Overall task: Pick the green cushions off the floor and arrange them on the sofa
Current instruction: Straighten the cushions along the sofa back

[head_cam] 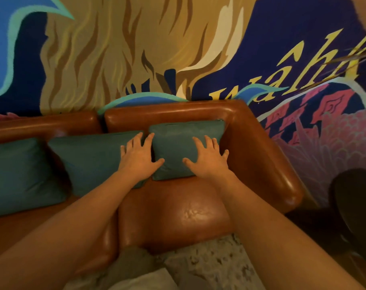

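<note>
Three green cushions lean against the back of a brown leather sofa [178, 208]. The right cushion [175, 143] stands in the sofa's right corner. My left hand [138, 155] lies flat with spread fingers across the seam between the middle cushion [94, 155] and the right one. My right hand [207, 158] presses flat on the right cushion's right half. The left cushion [21, 174] sits further along, partly cut off by the frame's edge.
A painted mural covers the wall [136, 49] behind the sofa. The sofa's right armrest [268, 160] curves round the corner. A dark round object [357, 206] stands on the right. Speckled floor [215, 266] lies below the seat front.
</note>
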A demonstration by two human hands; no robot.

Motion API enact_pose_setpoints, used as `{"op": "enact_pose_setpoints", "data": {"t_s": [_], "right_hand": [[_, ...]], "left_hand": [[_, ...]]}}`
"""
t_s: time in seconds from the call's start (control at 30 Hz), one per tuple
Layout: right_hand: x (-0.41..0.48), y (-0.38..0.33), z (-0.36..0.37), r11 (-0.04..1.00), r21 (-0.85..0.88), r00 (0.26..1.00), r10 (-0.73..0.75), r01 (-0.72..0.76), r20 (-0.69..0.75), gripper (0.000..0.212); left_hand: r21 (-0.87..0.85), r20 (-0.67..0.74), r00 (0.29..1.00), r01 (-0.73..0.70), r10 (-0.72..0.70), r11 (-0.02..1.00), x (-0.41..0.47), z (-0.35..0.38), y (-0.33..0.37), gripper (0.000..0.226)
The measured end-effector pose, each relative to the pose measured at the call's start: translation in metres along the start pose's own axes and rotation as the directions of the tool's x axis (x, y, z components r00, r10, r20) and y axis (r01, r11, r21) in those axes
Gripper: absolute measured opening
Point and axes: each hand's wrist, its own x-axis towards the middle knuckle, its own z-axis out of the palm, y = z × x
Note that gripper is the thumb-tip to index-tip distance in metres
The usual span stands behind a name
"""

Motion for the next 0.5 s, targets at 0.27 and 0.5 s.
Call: {"op": "enact_pose_setpoints", "data": {"t_s": [0.27,0.5], "right_hand": [[0.024,0.042,-0.011,0.999,0.018,0.999,0.034,-0.035,0.021,0.083],[0.08,0.061,-0.007,0.999,0.015,0.998,0.05,-0.051,0.048,0.078]], "left_hand": [[-0.001,0.03,1.0,-0.004,0.004,1.0,0.022,0.022,0.041,0.101],[-0.02,0.036,0.999,0.007,-0.006,1.0,0.076,0.04,0.046,0.099]]}}
